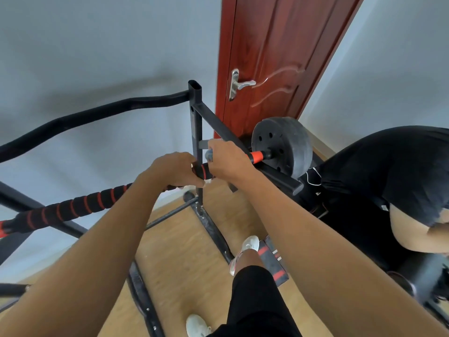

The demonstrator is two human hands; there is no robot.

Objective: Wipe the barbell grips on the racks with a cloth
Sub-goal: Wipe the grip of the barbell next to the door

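The barbell runs from the lower left up to the right, resting on the black rack. Its black foam grip with red rings (73,210) ends in an orange collar (255,156) and a black weight plate (283,144). My left hand (172,171) is closed around the grip just left of the rack upright (197,132). A small white scrap of cloth (208,181) shows under its fingertips. Right of the upright, my right hand (228,161) is closed over the bar. The rest of the cloth is hidden by my hands.
A curved black pull-up bar (97,113) crosses the upper left. A red-brown door (279,57) stands behind the rack. Another person in a black shirt (388,171) bends over at the right. Rack base bars (213,229) lie on the wooden floor by my white shoes (245,251).
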